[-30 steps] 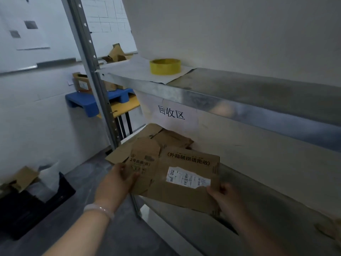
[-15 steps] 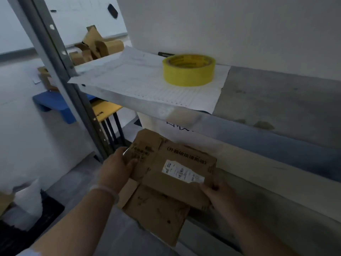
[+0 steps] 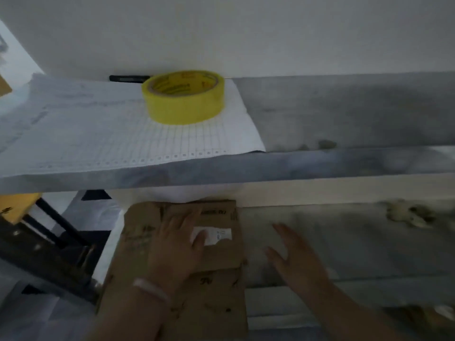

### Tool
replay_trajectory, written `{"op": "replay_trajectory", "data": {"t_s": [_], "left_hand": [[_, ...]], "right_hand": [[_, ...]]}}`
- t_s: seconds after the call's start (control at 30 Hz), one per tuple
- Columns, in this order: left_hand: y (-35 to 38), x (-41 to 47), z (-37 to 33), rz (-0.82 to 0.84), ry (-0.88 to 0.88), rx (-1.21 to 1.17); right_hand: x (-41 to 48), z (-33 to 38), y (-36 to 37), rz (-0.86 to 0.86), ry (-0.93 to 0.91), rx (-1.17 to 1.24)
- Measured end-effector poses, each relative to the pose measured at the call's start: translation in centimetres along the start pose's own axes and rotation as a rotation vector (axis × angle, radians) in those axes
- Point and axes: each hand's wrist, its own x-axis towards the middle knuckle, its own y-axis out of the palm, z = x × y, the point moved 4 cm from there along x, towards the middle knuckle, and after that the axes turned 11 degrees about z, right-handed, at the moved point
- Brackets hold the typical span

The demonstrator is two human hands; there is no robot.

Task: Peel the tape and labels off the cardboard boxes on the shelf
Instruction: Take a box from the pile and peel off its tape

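Cardboard box (image 3: 214, 303) is lying flattened on the lower shelf (image 3: 357, 242), long axis running away from the person. The white label (image 3: 221, 233) sits on its far half, long side going left to right. Left hand (image 3: 177, 244) lies flat on the box with fingers straight, one fingertip over the label's left end, so it's clearly the nearer one. Right hand (image 3: 293, 257) hovers spread and empty just off the box's right edge, with the label to its left. Everything's dim and blurry: the print is unreadable, and I can't tell if any label corner is lifted.
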Motion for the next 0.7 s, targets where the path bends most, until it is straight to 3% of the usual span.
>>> {"op": "replay_trajectory", "data": {"t_s": [0.17, 0.3, 0.7], "left_hand": [[3.9, 1.6, -12.2, 0.075, 0.323, -0.042], [4.6, 1.5, -23.5, 0.085, 0.529, -0.036], [9.5, -2.9, -59.0, 0.06, 0.805, -0.082]], "right_hand": [[-6.2, -5.7, -5.3, -0.263, 0.011, -0.286], [-11.5, -11.1, -10.7, -0.353, 0.055, -0.364], [-31.7, -31.5, -27.7, -0.52, 0.41, -0.407]]}}
